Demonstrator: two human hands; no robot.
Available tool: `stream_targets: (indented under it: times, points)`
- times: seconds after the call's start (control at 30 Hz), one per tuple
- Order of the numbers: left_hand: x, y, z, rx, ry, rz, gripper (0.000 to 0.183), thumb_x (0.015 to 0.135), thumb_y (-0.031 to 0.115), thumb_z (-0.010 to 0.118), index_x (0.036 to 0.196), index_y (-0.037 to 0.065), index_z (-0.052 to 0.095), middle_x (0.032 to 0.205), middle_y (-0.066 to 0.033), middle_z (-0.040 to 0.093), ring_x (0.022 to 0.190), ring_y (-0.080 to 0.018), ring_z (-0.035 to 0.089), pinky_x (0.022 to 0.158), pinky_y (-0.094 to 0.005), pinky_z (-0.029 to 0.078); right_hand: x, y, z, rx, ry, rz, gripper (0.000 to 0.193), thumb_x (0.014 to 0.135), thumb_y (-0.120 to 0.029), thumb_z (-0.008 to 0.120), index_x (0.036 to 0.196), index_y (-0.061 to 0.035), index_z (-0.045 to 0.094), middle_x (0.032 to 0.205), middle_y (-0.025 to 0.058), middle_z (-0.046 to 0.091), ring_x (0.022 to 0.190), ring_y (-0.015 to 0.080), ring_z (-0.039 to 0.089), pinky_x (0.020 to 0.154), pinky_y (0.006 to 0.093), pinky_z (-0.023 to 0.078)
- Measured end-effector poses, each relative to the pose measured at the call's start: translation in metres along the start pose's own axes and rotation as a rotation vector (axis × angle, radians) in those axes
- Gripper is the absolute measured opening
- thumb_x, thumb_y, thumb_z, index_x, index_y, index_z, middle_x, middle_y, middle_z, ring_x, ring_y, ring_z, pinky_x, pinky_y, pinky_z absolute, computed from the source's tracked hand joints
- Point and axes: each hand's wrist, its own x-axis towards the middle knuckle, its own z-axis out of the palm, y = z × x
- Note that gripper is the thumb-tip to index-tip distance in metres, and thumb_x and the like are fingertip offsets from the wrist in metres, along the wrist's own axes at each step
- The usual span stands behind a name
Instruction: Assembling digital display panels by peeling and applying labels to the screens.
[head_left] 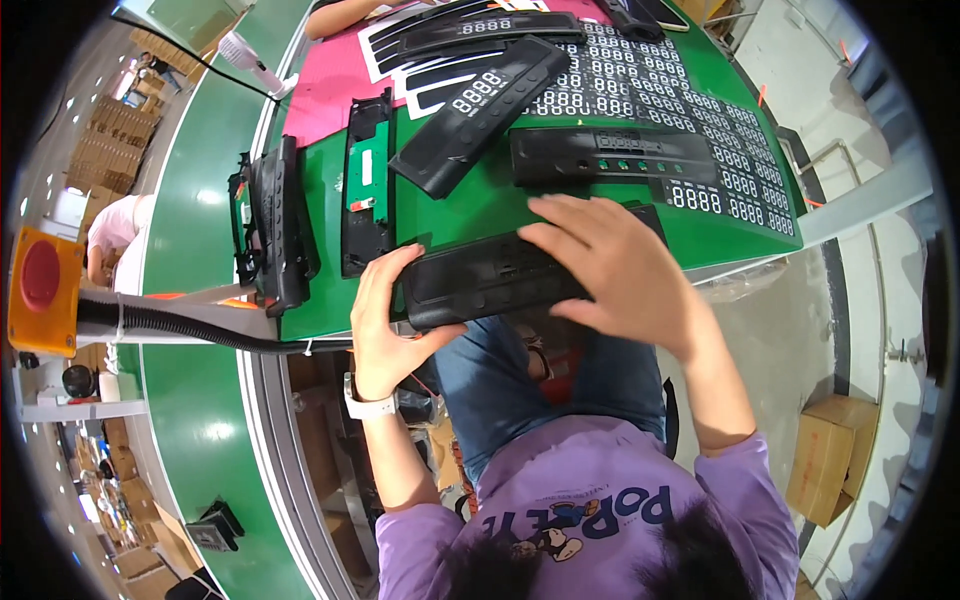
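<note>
A long black plastic panel housing (480, 278) with a row of round buttons lies along the table's near edge. My left hand (385, 318) grips its left end, fingers behind and thumb along the near side. Across its right part lies my right hand (605, 262), fingers over the top and thumb at the near edge, hiding that stretch. Just beyond are a black housing with small openings (560, 160) and a slanted one with a white digit display (490, 110). To the left, an open black shell (355, 240) holds a green circuit board (372, 165).
Digit display sheets (730, 150) cover the table's far right. Several black housings (285, 220) stand at the left edge, by a pink mat (330, 90). Another person's arm (340, 18) reaches in at the far side. A red stop button (40, 275) sits left, beside a green conveyor (200, 400).
</note>
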Motion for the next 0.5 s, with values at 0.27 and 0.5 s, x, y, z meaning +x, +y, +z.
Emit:
stream_targets:
  times: [0.27,0.5]
  points:
    - [-0.003,-0.007,0.009,-0.093,0.068,-0.008,0.074,0.047,0.009,0.092,0.113,0.006,0.058,0.117,-0.0145,0.064,0.109,-0.0305,0.063,0.097,-0.0406,0.049,-0.016,-0.055,0.057,-0.087,0.042,0.028,0.074,0.078,-0.04,0.075,0.142,-0.0116,0.05,0.152,0.0099,0.043,0.142,0.0243,0.038,0.11,0.0535,0.031]
    - [-0.002,-0.006,0.008,-0.078,0.07,0.028,0.075,0.046,0.008,0.091,0.112,0.005,0.056,0.118,-0.015,0.065,0.111,-0.0311,0.062,0.099,-0.0419,0.047,-0.079,-0.023,-0.006,-0.222,0.261,0.45,0.057,0.077,-0.015,0.076,0.131,-0.0052,0.06,0.135,0.0128,0.059,0.128,0.0267,0.055,0.1,0.0476,0.045]
